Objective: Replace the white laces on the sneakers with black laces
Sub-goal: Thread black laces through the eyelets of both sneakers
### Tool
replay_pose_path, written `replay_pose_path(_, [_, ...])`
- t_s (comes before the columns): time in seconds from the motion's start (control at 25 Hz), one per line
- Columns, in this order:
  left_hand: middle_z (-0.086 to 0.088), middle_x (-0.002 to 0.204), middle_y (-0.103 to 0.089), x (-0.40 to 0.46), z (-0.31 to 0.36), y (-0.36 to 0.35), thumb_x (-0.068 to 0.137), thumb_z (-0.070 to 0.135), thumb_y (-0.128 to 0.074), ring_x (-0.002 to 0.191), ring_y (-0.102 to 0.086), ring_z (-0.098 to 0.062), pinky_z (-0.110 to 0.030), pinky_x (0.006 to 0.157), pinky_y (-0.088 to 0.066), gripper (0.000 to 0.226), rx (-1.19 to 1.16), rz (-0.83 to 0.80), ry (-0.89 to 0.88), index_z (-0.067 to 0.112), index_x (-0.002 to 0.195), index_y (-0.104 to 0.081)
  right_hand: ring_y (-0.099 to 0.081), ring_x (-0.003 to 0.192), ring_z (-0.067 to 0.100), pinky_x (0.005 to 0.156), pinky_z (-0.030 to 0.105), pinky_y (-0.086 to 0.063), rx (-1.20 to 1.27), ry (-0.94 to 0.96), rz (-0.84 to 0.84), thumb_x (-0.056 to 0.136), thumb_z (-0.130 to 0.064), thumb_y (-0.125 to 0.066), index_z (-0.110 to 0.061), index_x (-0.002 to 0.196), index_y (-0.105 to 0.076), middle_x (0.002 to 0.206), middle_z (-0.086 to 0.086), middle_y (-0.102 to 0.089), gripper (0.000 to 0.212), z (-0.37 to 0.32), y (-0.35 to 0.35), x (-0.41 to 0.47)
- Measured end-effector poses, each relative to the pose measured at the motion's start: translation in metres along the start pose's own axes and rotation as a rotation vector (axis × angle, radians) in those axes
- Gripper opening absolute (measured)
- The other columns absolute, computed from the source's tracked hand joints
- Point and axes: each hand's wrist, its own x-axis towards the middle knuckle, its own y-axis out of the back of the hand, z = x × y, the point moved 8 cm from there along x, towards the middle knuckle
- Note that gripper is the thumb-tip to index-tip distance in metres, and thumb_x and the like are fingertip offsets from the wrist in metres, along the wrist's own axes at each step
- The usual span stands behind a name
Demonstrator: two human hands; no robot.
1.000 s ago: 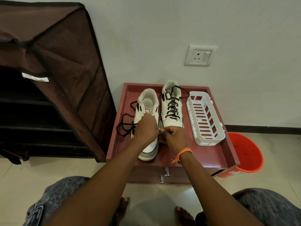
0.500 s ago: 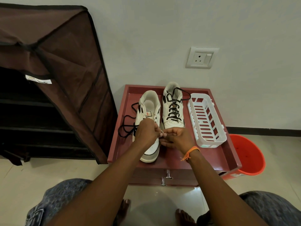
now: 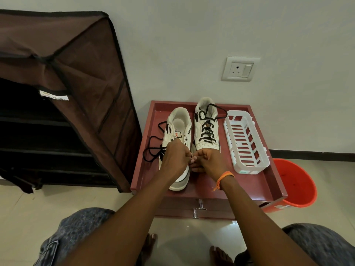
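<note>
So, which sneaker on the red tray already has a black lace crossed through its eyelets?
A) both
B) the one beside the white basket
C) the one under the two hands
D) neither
B: the right sneaker, next to the white basket, shows black crossings up its front, while the left sneaker has open eyelets and a loose black lace lying beside it.

Right sneaker (image 3: pixel 206 127) black-laced; left sneaker (image 3: pixel 177 135) partly unlaced.

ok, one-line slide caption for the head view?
Both hands meet over the unlaced left white sneaker on a red tray table; the right white sneaker is already black-laced.
</note>
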Motion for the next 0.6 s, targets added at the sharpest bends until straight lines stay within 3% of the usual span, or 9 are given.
replay_pose_path(0.08, [0.001,0.078,-0.056,-0.011,0.008,0.007,0.073,0.016,-0.078,0.078,-0.049,-0.015,-0.039,0.079,-0.05,0.001,0.172,0.106,-0.084,0.016,0.074,-0.078,-0.067,0.059,0.025,0.061,0.043,-0.061,-0.148,0.073,0.048,0.091,0.009,-0.045,-0.009,0.077,-0.058,0.073,0.017,-0.064,0.026,-0.006,0.0,0.0])
replay_pose_path(0.16, [-0.001,0.098,-0.054,-0.034,0.016,0.018,0.069,0.02,-0.081,0.096,-0.044,-0.022,-0.037,0.081,-0.044,0.02,0.336,0.335,-0.107,0.021,0.088,-0.075,-0.066,0.067,0.032,0.065,0.048,-0.059,-0.36,0.159,0.112,0.088,0.002,-0.041,-0.015,0.075,-0.054,0.074,0.012,-0.063,0.026,-0.015,-0.002,-0.003])
replay_pose_path(0.24, [-0.003,0.117,-0.051,-0.052,0.016,0.026,0.065,0.029,-0.086,0.108,-0.039,-0.023,-0.042,0.086,-0.041,0.049,0.341,0.466,-0.02,0.023,0.11,-0.066,-0.064,0.074,0.033,0.066,0.044,-0.056,-0.493,0.184,0.159,0.084,0.0,-0.042,-0.014,0.077,-0.05,0.074,0.008,-0.057,0.017,-0.024,0.004,-0.01])
replay_pose_path(0.4, [-0.006,0.135,-0.039,-0.057,-0.014,0.031,0.06,0.063,-0.081,0.121,-0.039,-0.027,-0.043,0.093,-0.038,0.091,0.249,0.413,0.294,0.022,0.134,-0.045,-0.07,0.067,0.038,0.067,0.044,-0.057,-0.3,0.081,0.434,0.081,0.004,-0.047,-0.013,0.076,-0.046,0.082,0.017,-0.065,0.018,-0.044,0.076,-0.021])
replay_pose_path(0.48, [-0.008,0.139,-0.038,-0.062,-0.019,0.03,0.061,0.067,-0.078,0.125,-0.039,-0.029,-0.044,0.096,-0.037,0.097,0.223,0.421,0.329,0.018,0.136,-0.042,-0.071,0.06,0.032,0.067,0.042,-0.059,-0.153,0.056,0.635,0.09,0.003,-0.042,-0.007,0.081,-0.053,0.081,0.021,-0.07,0.017,-0.051,0.121,-0.034])
replay_pose_path(0.6, [-0.016,0.137,-0.043,-0.065,-0.016,0.027,0.065,0.065,-0.076,0.123,-0.043,-0.034,-0.046,0.099,-0.039,0.097,0.198,0.454,0.303,0.009,0.136,-0.043,-0.07,0.057,0.027,0.055,0.038,-0.06,0.145,0.025,0.861,0.099,-0.003,-0.034,-0.001,0.099,-0.057,0.091,0.02,-0.068,0.024,-0.035,0.155,-0.047])
